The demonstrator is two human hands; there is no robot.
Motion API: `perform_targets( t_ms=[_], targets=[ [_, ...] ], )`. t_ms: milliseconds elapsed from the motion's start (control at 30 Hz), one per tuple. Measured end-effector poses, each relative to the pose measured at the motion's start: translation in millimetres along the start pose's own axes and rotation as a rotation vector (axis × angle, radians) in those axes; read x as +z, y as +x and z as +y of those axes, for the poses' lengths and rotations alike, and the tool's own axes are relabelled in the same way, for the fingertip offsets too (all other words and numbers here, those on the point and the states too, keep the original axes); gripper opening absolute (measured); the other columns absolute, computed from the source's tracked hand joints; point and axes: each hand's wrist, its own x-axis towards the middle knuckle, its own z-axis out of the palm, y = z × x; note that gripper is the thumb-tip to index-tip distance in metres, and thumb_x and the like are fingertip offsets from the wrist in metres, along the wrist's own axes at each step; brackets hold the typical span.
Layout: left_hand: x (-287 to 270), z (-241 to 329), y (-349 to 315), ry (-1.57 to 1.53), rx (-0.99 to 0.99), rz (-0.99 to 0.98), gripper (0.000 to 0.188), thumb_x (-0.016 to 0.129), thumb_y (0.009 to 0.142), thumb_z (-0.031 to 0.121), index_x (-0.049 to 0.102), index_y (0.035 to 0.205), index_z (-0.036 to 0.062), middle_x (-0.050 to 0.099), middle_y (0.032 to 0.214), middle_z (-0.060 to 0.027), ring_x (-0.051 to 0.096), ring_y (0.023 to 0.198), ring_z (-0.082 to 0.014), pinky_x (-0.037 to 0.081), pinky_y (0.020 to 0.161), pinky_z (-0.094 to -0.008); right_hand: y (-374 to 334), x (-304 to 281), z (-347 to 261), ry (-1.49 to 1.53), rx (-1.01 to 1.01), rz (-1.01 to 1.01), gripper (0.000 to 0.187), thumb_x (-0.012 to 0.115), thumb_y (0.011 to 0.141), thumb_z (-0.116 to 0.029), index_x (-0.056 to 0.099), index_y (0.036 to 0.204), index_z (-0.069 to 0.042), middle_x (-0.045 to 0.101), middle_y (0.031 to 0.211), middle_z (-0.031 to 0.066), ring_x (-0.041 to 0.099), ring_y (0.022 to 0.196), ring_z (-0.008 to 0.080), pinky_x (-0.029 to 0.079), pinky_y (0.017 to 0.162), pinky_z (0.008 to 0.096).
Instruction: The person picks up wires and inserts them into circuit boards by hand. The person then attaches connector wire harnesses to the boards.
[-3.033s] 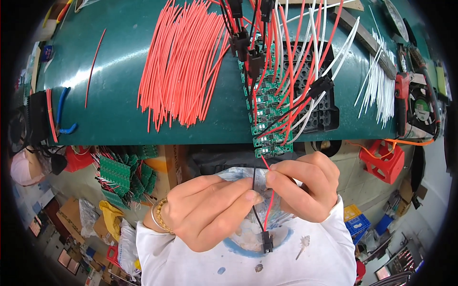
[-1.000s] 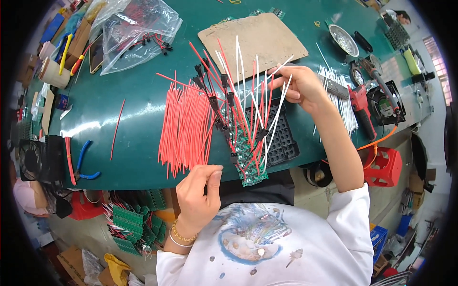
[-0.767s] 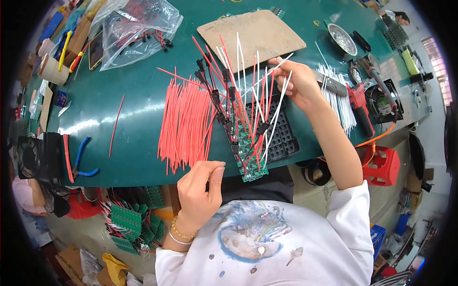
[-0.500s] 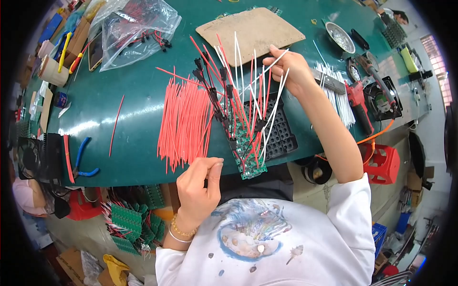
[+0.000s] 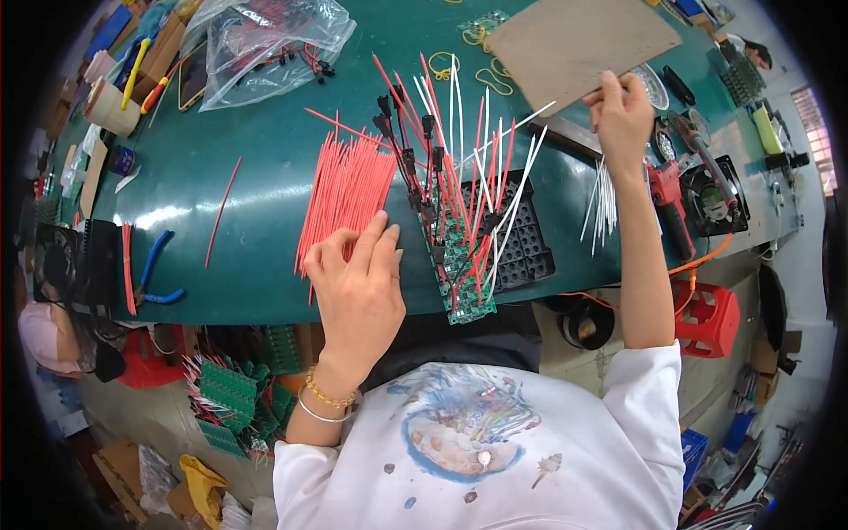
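My right hand (image 5: 623, 119) grips the near edge of a flat brown board (image 5: 579, 40), lifted at the far right of the table. Over the near end of a bundle of red wires (image 5: 349, 190) lies my left hand (image 5: 358, 287), fingers stretched and apart, touching the wires. Between my hands, a green circuit board panel (image 5: 468, 309) bristles with upright red and white wires and black connectors (image 5: 427, 128). It rests partly on a black tray with round pockets (image 5: 530, 247). White wires (image 5: 601, 208) lie beside my right forearm, which hides some of them.
A clear plastic bag (image 5: 274, 53) with wired connectors lies at the back left. Blue-handled pliers (image 5: 159, 274) are near the left front edge. A red-handled tool (image 5: 667, 199), a small fan (image 5: 715, 199) and a metal dish (image 5: 654, 86) stand right. Yellow bands (image 5: 495, 79) lie behind.
My right hand has moved right and taken hold of the brown board, which has shifted right and uncovered yellow bands. My left hand has moved forward onto the red wires and its fingers have spread.
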Motion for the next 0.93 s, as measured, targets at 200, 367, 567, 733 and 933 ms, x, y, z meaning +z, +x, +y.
perform_targets(
  t_ms=[200, 367, 567, 733, 933],
  targets=[
    [0.4, 4.2, 0.3, 0.054, -0.032, 0.009, 0.025, 0.064, 0.081, 0.009, 0.065, 0.105, 0.001, 0.062, 0.12, -0.0063, 0.051, 0.1, -0.0281, 0.034, 0.092, -0.0441, -3.1, -39.6, -21.7, -0.475, -0.297, 0.295, 0.021, 0.053, 0.096, -0.021, 0.055, 0.093, -0.001, 0.066, 0.066, 0.008, 0.06, 0.059, 0.0115, 0.046, 0.06, 0.0265],
    [-2.7, 6.2, -2.0, 0.046, -0.075, 0.018, 0.028, 0.063, 0.082, 0.005, 0.063, 0.11, 0.0024, 0.063, 0.119, -0.0044, 0.052, 0.101, -0.0278, 0.034, 0.096, -0.0416, -38.2, -99.5, -44.4, -0.315, -0.492, 0.523, 0.016, 0.056, 0.094, -0.017, 0.054, 0.091, -0.002, 0.059, 0.072, 0.004, 0.058, 0.063, 0.0094, 0.049, 0.059, 0.0245],
    [-17.2, 5.8, -9.7, -0.305, -0.04, 0.327, 0.02, 0.06, 0.085, -0.003, 0.062, 0.105, -0.0019, 0.063, 0.107, -0.0121, 0.06, 0.087, -0.0256, 0.045, 0.079, -0.0362, -114.9, -160.1, -75.1, 0.344, -0.301, 0.638, 0.03, 0.047, 0.096, -0.017, 0.053, 0.119, 0.002, 0.06, 0.113, 0.0131, 0.063, 0.09, 0.0265, 0.053, 0.077, 0.0396],
    [-26.1, 23.9, -31.9, -1.005, -0.374, 0.265, 0.017, 0.047, 0.096, 0.0, 0.057, 0.108, -0.0044, 0.058, 0.09, -0.0098, 0.061, 0.079, -0.0129, 0.052, 0.064, -0.0223, -169.7, -122.3, -54.5, 0.439, 0.009, 0.079, 0.022, 0.05, 0.097, -0.011, 0.053, 0.114, 0.002, 0.064, 0.1, 0.01, 0.06, 0.082, 0.0115, 0.048, 0.075, 0.0224],
    [-54.9, 36.4, -45.8, -1.293, -0.375, -0.021, 0.046, 0.062, 0.093, 0.025, 0.049, 0.125, -0.0046, 0.064, 0.099, -0.0142, 0.064, 0.089, -0.018, 0.053, 0.076, -0.0271, -198.5, -45.7, -59.2, 0.324, 0.037, -0.063, 0.029, 0.052, 0.097, -0.008, 0.044, 0.123, 0.002, 0.066, 0.098, 0.0112, 0.058, 0.084, 0.0092, 0.042, 0.076, 0.0191]
  ],
)
